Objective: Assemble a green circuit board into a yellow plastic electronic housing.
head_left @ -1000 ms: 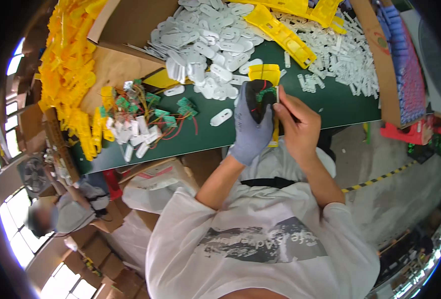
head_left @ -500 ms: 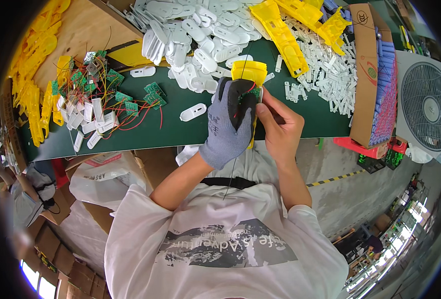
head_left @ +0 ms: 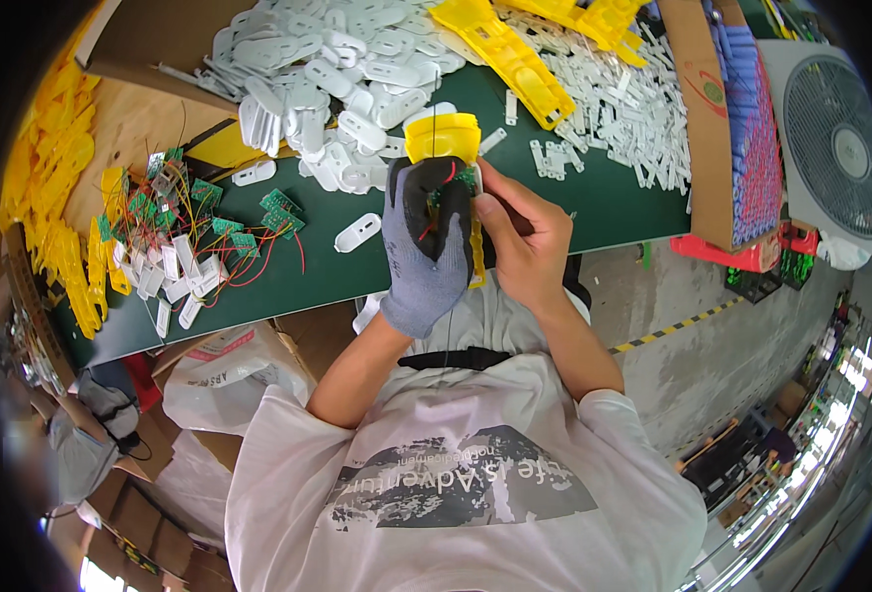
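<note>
My left hand [head_left: 424, 252], in a grey glove with black fingertips, is closed around a yellow plastic housing [head_left: 443, 136] just past the table's near edge. The housing's flared end sticks out beyond the fingers, and a strip of it shows below between the hands. A small green circuit board [head_left: 469, 179] with a bit of red wire sits at the housing, partly covered by the glove. My bare right hand [head_left: 528, 235] pinches at the board's right side with thumb and forefinger. Exactly what lies under those fingertips is hidden.
White oval covers [head_left: 359, 233] are heaped at the back. Left lie wired circuit boards [head_left: 224, 226] and yellow housings [head_left: 46, 197]. Small white strips [head_left: 614, 123] are piled at the right, beside a cardboard box [head_left: 700, 109] of blue cylinders and a grey fan [head_left: 843, 143].
The whole view has tilted and shifted slightly. Both hands stay together at the yellow housing with nearly the same grip; nothing is visibly let go.
</note>
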### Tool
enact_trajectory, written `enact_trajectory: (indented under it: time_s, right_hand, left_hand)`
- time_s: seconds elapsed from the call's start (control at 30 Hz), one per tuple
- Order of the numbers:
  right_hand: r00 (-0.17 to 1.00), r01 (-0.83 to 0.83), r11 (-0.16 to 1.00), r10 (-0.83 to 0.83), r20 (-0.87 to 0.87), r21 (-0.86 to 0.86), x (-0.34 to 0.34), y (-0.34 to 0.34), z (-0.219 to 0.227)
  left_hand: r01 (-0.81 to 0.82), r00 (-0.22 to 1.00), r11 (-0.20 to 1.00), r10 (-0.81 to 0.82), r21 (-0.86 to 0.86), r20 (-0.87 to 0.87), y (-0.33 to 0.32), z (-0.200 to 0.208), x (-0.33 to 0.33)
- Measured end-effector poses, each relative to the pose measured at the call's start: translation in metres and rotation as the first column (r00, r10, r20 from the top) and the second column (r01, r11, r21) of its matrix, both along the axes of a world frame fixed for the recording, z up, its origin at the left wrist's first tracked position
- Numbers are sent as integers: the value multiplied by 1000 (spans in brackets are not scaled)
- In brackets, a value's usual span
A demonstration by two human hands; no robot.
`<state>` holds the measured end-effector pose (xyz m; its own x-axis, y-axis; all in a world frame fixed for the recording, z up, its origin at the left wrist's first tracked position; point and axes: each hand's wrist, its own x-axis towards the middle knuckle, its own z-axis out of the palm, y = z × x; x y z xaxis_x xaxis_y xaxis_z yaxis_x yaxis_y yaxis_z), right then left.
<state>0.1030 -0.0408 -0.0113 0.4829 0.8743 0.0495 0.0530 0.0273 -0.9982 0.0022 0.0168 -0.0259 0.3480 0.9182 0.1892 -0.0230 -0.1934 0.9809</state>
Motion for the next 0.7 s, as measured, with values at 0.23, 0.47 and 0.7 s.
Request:
enact_trajectory:
  time_s: [0.23,0.47,0.7]
  right_hand:
    - [941,-5,984,-55,335,175,11,6,-1]
    - [801,-62,977,-72,595,202,40,0,27]
    - [823,126,986,-163,543,105,72,-45,7]
  left_hand:
    - [55,998,997,-55,51,-15,8,9,8]
    - [97,995,993,-99,-69,-32,17,21,11]
    - [108,980,989,-123,104,158,125,112,161]
